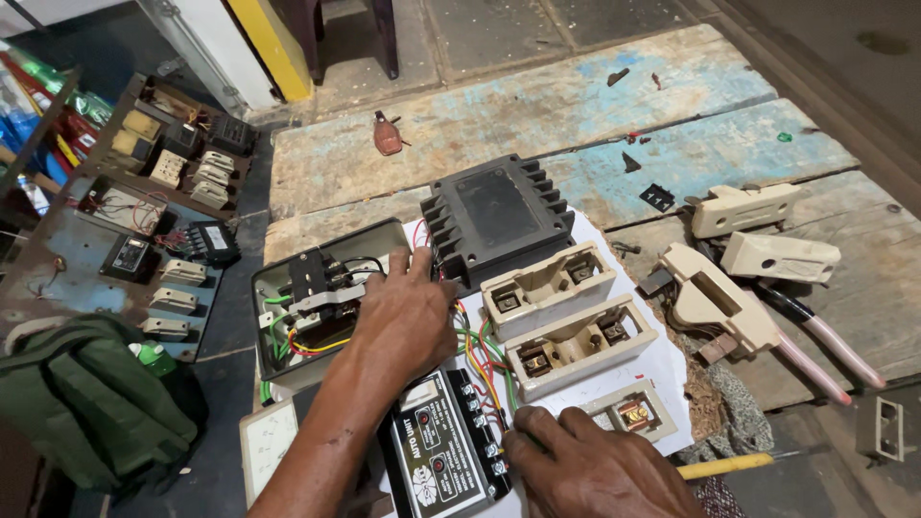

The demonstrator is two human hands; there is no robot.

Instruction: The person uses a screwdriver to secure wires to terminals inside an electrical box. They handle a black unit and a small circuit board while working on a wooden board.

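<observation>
Setting: worn wooden plank platform (537, 105), 3 boards visible, grey timber with flaking blue paint. Beyond it, a concrete floor (537, 29) laid in slabs with dark joints. 2 dark furniture legs (384, 34) stand on the slabs. At upper left, a white panel (206, 48) beside a slanting yellow post (273, 43). Dark floor at left. Light dim, even.

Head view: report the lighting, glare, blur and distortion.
Head view: even, warm light with soft shadows under the left hand and right hand; faint sheen on the black ribbed unit; centre sharp, no motion blur; wide-angle lens bends the plank table edges; left corner with the green bag is dim.
</observation>
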